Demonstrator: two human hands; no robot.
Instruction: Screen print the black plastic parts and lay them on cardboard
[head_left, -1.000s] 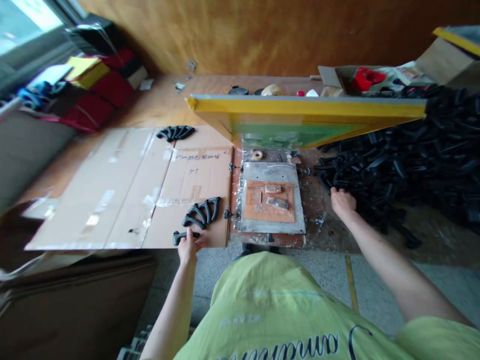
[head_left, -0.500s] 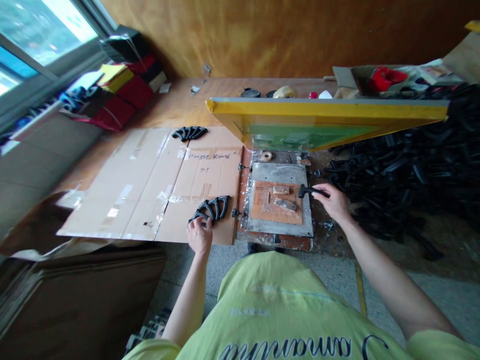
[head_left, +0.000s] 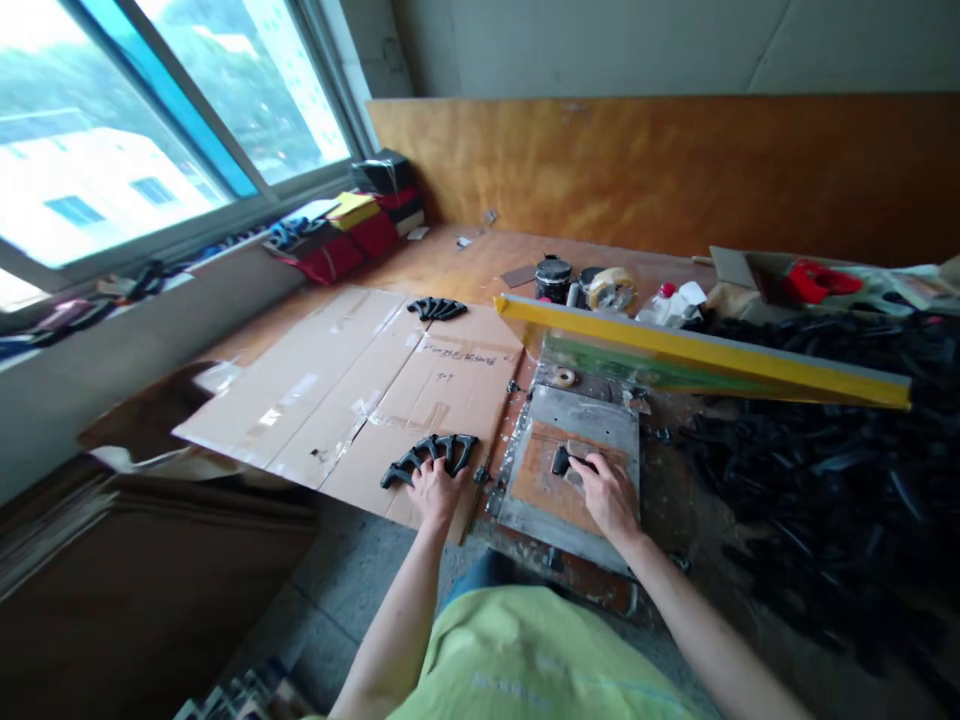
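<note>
My right hand [head_left: 611, 497] is closed round the slim end of a black T-shaped handle [head_left: 562, 461], holding its wide head over the brown board with small blocks [head_left: 547, 482]. Beneath that board lies a grey metal plate [head_left: 517, 512]. My left hand [head_left: 435, 487] rests with fingers spread on a fanned row of similar black handles [head_left: 406, 463] at the near edge of the cardboard sheet [head_left: 352, 463]. Its fingertips touch the row, partly hidden among the pieces. Farther back on the cardboard is a second fanned row of black handles [head_left: 437, 309].
A yellow-edged screen frame [head_left: 712, 352] stands tilted up behind the plate. To the right spreads a big heap of black handles [head_left: 810, 500]. Dark jars [head_left: 553, 279] and a tape roll [head_left: 611, 290] stand behind the frame. Red and black boxes [head_left: 352, 240] sit by the window.
My right hand has brought the black handle leftward, over the blocks on the board. My left hand has shifted from the row's near left end to its middle. The camera view has tipped up.
</note>
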